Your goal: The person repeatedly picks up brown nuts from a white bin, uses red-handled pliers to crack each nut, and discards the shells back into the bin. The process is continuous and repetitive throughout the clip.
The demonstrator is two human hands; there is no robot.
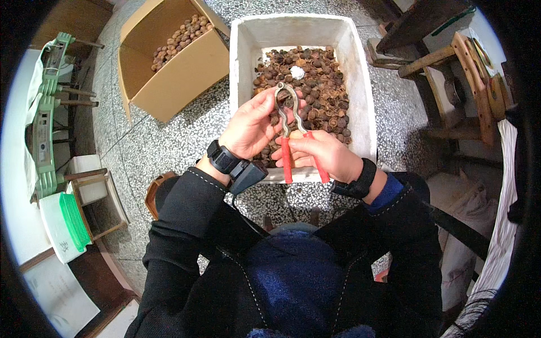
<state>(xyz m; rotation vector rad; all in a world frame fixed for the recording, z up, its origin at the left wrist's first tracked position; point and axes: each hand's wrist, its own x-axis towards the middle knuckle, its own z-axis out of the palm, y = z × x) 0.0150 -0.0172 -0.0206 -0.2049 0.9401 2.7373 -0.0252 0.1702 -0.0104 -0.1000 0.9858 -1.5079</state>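
My right hand grips the red-sleeved handles of a metal plier-type nutcracker, which stand apart. My left hand is at the hinge end, thumb along one jaw and fingertips behind the other. A brown nut or shell piece shows between the jaws, apparently held by the left fingers, which partly hide it. Both hands are over a white foam box. Inside it lie many dark brown nut shells and pieces, with a crumpled white wad on top.
A cardboard box with round brown nuts stands open at the far left on the speckled floor. A wooden stool is at right. At left are a white container with a green rim and a wooden frame.
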